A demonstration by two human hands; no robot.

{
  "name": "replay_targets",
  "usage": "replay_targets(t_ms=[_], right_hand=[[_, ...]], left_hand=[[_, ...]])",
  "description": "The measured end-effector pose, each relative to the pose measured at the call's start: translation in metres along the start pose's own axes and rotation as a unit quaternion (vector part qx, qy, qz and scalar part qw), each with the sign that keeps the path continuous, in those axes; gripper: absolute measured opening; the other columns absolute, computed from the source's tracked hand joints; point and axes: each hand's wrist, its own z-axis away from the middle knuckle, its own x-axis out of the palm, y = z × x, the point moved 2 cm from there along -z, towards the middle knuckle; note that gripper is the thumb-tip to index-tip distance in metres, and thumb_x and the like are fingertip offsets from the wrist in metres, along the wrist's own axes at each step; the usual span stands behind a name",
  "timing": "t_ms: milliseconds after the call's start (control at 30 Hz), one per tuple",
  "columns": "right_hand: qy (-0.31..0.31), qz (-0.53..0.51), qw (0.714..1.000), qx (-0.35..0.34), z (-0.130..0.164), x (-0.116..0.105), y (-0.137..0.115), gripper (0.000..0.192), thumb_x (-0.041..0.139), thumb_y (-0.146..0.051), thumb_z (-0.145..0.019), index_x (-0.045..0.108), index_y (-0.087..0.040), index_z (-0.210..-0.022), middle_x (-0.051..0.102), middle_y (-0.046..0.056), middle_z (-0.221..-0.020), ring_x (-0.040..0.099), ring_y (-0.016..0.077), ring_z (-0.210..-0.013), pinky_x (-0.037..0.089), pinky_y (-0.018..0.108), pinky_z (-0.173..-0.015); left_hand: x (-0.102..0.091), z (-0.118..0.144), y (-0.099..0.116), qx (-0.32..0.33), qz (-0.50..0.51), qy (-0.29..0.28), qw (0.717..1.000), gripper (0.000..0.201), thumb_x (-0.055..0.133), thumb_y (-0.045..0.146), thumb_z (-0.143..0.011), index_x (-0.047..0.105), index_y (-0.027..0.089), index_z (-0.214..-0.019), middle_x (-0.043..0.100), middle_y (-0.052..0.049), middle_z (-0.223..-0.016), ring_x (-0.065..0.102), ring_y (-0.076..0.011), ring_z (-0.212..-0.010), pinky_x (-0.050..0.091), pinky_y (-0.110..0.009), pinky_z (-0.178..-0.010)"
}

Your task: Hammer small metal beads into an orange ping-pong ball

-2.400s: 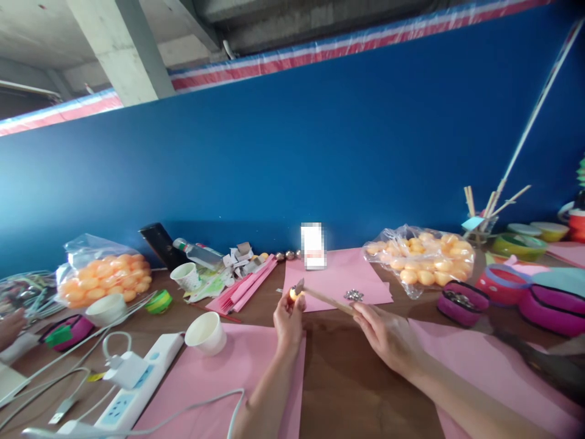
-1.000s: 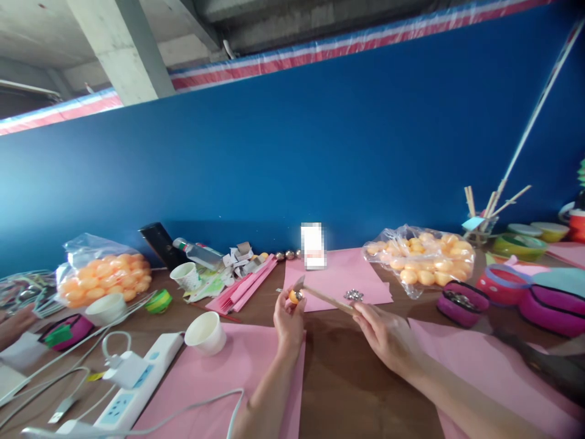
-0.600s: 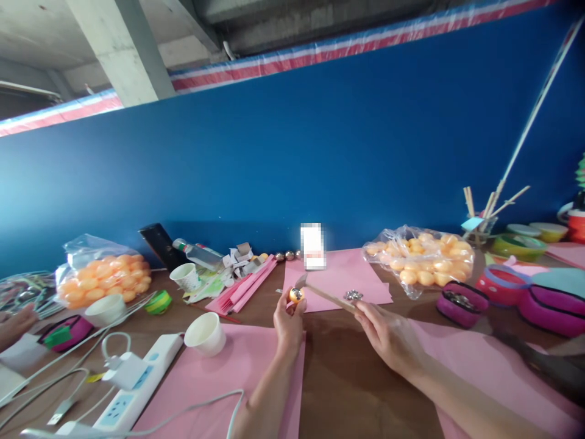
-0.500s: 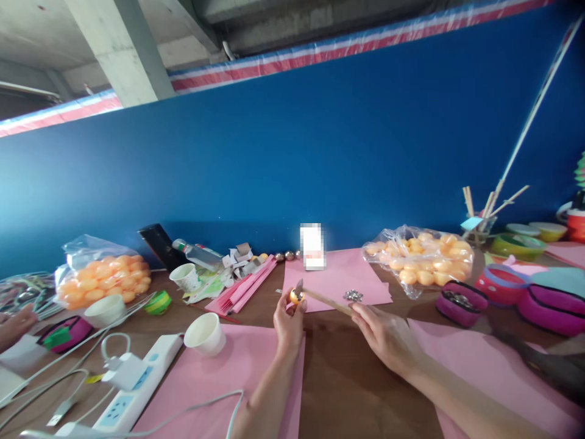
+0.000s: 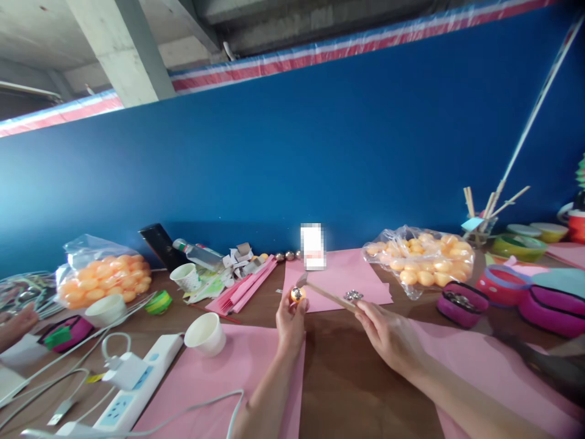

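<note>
My left hand [image 5: 290, 323] pinches a small orange ball [image 5: 298, 295] between thumb and fingers. Silvery metal pieces cover part of the ball's near face. My right hand [image 5: 388, 338] is wrapped round the wooden handle of a small hammer [image 5: 331, 295]. Its metal head sits just above the ball, apart from it. A pile of small shiny metal pieces [image 5: 353, 295] lies on pink paper [image 5: 333, 274] beyond the handle. Behind my left hand, several silver balls [image 5: 279, 256] stand in a row near the blue wall.
Bags of orange balls lie left [image 5: 105, 277] and right [image 5: 420, 259]. A white cup [image 5: 205, 334] stands left of my forearm, near a power strip [image 5: 137, 390] with cables. Purple containers [image 5: 462, 303] are at the right. A co-worker's hand [image 5: 18, 323] shows at the far left.
The hammer head has lifted off the ball, and more of the ball's silvery face shows. My left hand has shifted very slightly to the right.
</note>
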Motion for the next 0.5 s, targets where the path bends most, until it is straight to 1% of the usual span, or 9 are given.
replay_targets(t_ms=[100,233,333,433,500], right_hand=[[-0.001,0.001,1.000,-0.005,0.000,0.000,-0.001,0.025,0.034,-0.027,-0.088,0.051,-0.020,-0.104,0.065,0.006,-0.096,0.063,0.0150,-0.075,0.046,0.021,-0.057],[-0.036,0.016,0.999,-0.005,0.001,0.002,-0.002,0.024,0.035,-0.027,-0.087,0.052,-0.022,-0.103,0.065,0.004,-0.092,0.063,0.0146,-0.071,0.046,0.022,-0.057],[-0.044,0.013,0.999,-0.005,0.001,0.002,-0.002,0.024,0.035,-0.027,-0.087,0.050,-0.022,-0.105,0.064,0.005,-0.095,0.063,0.0146,-0.073,0.046,0.022,-0.060],[-0.050,0.011,0.999,-0.007,0.001,0.002,-0.002,0.024,0.035,-0.026,-0.088,0.050,-0.022,-0.105,0.064,0.005,-0.095,0.063,0.0145,-0.073,0.046,0.022,-0.060],[-0.054,0.014,0.998,-0.009,0.001,0.002,-0.002,0.023,0.035,-0.027,-0.087,0.051,-0.022,-0.104,0.065,0.004,-0.094,0.063,0.0145,-0.072,0.046,0.022,-0.058]], left_hand=[[0.000,-0.001,-0.002,0.004,0.005,0.002,1.000,0.052,0.065,0.027,-0.063,0.052,0.016,-0.112,0.063,-0.006,-0.090,0.061,-0.0132,-0.073,0.047,-0.027,-0.072],[-0.003,-0.003,-0.006,0.016,-0.021,-0.007,1.000,0.052,0.064,0.032,-0.064,0.052,0.014,-0.111,0.063,-0.004,-0.075,0.060,-0.0129,-0.067,0.046,-0.026,-0.067],[-0.005,-0.005,-0.008,0.027,-0.033,-0.009,0.999,0.047,0.063,0.035,-0.063,0.057,0.013,-0.104,0.062,-0.003,-0.069,0.060,-0.0135,-0.065,0.045,-0.026,-0.065],[-0.006,-0.007,-0.011,0.022,-0.034,0.001,0.999,0.040,0.064,0.036,-0.062,0.060,0.014,-0.096,0.063,-0.002,-0.070,0.060,-0.0132,-0.066,0.046,-0.025,-0.066],[-0.007,-0.007,-0.012,0.012,-0.020,0.013,1.000,0.041,0.064,0.035,-0.062,0.059,0.015,-0.097,0.063,-0.003,-0.073,0.060,-0.0128,-0.066,0.046,-0.025,-0.066]])
